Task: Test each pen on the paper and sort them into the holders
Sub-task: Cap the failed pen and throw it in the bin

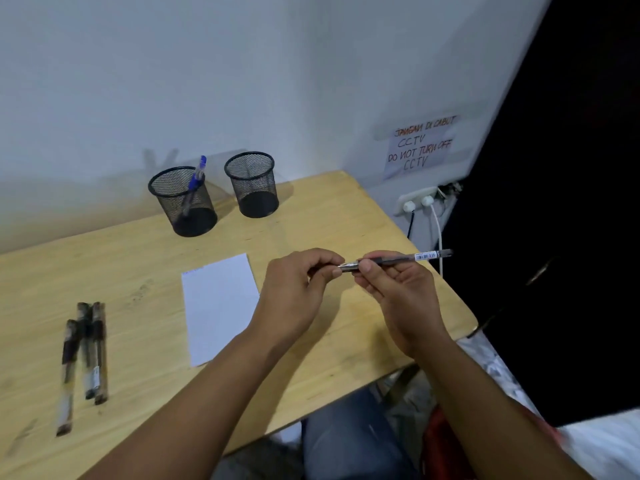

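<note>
My right hand [398, 292] grips a dark pen [401, 260] held level above the table's right side, its barrel pointing right. My left hand [298, 289] pinches the pen's silver tip end, where the cap would be. A white sheet of paper [216, 306] lies on the wooden table [138, 265], just left of my hands, with a faint blue mark at its top left corner. Three dark pens [86, 355] lie side by side at the near left. Two black mesh holders stand at the back: the left holder [180, 199] has a blue pen [194, 183] in it, the right holder [252, 185] looks empty.
A white wall runs behind the table. On the right wall hang a handwritten note [420, 145] and a power socket [417, 202] with two plugs and cables. The table's right edge [450, 289] lies just under my right hand. My knees show below the front edge.
</note>
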{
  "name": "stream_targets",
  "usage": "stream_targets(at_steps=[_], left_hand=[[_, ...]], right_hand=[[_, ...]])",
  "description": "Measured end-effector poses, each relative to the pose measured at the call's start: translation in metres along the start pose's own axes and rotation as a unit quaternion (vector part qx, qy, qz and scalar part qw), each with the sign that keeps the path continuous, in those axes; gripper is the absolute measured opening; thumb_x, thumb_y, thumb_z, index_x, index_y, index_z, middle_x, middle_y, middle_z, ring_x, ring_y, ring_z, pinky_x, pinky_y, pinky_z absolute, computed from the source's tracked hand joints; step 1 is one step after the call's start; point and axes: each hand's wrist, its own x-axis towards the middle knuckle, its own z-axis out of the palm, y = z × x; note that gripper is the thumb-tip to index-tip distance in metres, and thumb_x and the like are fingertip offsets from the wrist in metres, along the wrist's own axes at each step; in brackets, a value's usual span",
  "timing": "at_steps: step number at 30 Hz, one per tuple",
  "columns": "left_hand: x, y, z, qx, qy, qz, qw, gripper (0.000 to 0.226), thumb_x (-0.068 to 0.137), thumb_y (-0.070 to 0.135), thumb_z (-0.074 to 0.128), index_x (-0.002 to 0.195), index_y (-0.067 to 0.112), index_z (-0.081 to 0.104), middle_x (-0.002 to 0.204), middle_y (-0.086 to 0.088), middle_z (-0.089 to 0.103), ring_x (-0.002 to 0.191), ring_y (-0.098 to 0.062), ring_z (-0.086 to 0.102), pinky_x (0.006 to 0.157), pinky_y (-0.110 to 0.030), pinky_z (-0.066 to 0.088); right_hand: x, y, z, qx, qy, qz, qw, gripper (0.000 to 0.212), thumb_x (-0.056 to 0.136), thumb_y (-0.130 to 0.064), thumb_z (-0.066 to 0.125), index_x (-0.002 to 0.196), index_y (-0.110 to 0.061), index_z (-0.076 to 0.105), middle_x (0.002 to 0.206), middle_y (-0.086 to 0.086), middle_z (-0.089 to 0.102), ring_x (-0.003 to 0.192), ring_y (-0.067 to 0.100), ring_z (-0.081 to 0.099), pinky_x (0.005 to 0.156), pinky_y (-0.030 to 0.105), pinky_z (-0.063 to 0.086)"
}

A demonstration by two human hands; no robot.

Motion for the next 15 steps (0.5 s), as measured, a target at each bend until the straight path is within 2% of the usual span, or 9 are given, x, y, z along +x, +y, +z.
stream_targets(at_steps=[6, 9, 12, 15], left_hand=[[0.015, 0.012, 0.034, -0.006, -0.062, 0.02, 0.998, 0.013, 0.087, 0.016, 0.07, 0.092, 0.027, 0.076, 0.084, 0.02, 0.071, 0.079, 0.004, 0.063, 0.071, -0.009, 0.044], [0.02, 0.021, 0.062, -0.008, -0.09, 0.037, 0.995, 0.015, 0.089, 0.022, 0.069, 0.102, 0.027, 0.074, 0.091, 0.022, 0.071, 0.086, 0.006, 0.063, 0.079, -0.012, 0.045], [0.017, 0.028, 0.092, 0.038, -0.138, 0.063, 0.988, 0.04, 0.093, 0.036, 0.062, 0.13, 0.023, 0.059, 0.119, 0.011, 0.067, 0.111, -0.004, 0.059, 0.099, -0.023, 0.043], [0.009, 0.033, 0.117, 0.122, -0.244, 0.117, 0.955, 0.06, 0.096, 0.044, 0.052, 0.147, 0.016, 0.037, 0.146, 0.0, 0.046, 0.135, -0.015, 0.04, 0.103, -0.012, 0.02]], right_hand=[[-0.001, -0.007, -0.037, 0.043, 0.046, 0.03, 0.998, 0.006, 0.086, -0.007, 0.066, 0.092, -0.009, 0.068, 0.087, 0.013, 0.075, 0.083, 0.022, 0.072, 0.079, 0.031, 0.059], [-0.006, -0.015, -0.062, 0.108, 0.089, 0.05, 0.989, 0.011, 0.09, -0.006, 0.063, 0.1, -0.004, 0.065, 0.091, 0.012, 0.074, 0.082, 0.02, 0.073, 0.081, 0.031, 0.06], [-0.015, -0.024, -0.096, 0.133, 0.162, 0.039, 0.977, 0.011, 0.094, -0.008, 0.058, 0.103, -0.005, 0.064, 0.09, 0.011, 0.072, 0.081, 0.021, 0.073, 0.079, 0.031, 0.06], [-0.032, -0.031, -0.143, 0.12, 0.249, 0.027, 0.961, 0.008, 0.096, -0.011, 0.059, 0.099, -0.008, 0.065, 0.083, 0.007, 0.072, 0.078, 0.018, 0.072, 0.073, 0.029, 0.06]])
